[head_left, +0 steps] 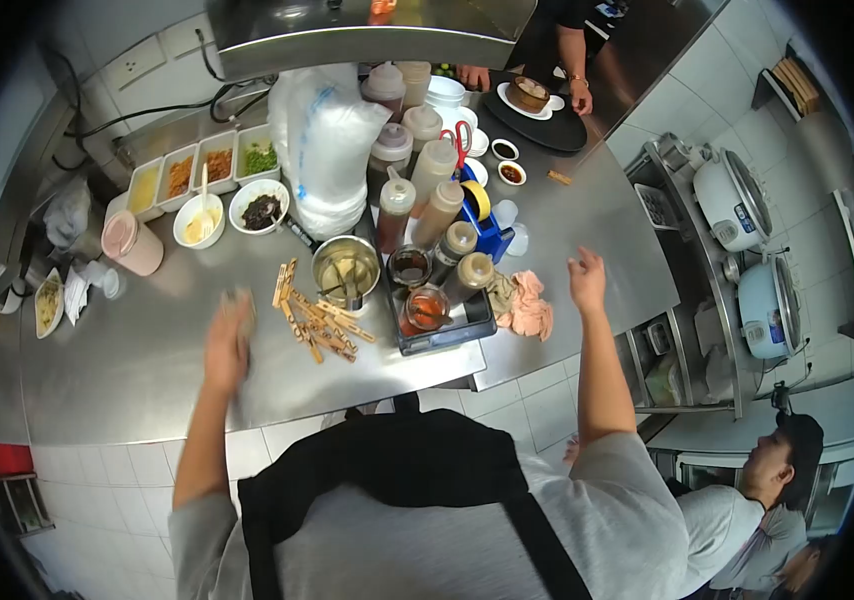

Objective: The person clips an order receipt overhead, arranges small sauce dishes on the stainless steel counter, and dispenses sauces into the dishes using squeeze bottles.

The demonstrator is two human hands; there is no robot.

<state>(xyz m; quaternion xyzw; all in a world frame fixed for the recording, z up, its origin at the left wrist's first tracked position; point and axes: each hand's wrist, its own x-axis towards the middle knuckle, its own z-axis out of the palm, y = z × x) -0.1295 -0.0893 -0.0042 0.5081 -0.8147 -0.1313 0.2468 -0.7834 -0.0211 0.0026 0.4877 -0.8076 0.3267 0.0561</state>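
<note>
My left hand [229,342] is over the steel counter [137,360], to the left of a pile of wooden clothespins [319,325]. Motion smears its fingers, so I cannot make out whether it holds anything. My right hand [587,280] hovers above the right part of the counter, fingers apart and nothing in them. Nearest to it on its left lies a crumpled pink cloth [529,306]. Between my hands stand a metal pot [346,268] with a utensil in it and a dark tray [447,338] of squeeze bottles and sauce jars.
At the back left are containers of chopped toppings [217,165], bowls and a pink-lidded jar [133,243]. A bulky plastic bag [322,150] stands behind the pot. Across the counter, a person's hands flank a black tray [537,125] bearing a steamer basket [528,94]. Another person [747,500] is at right.
</note>
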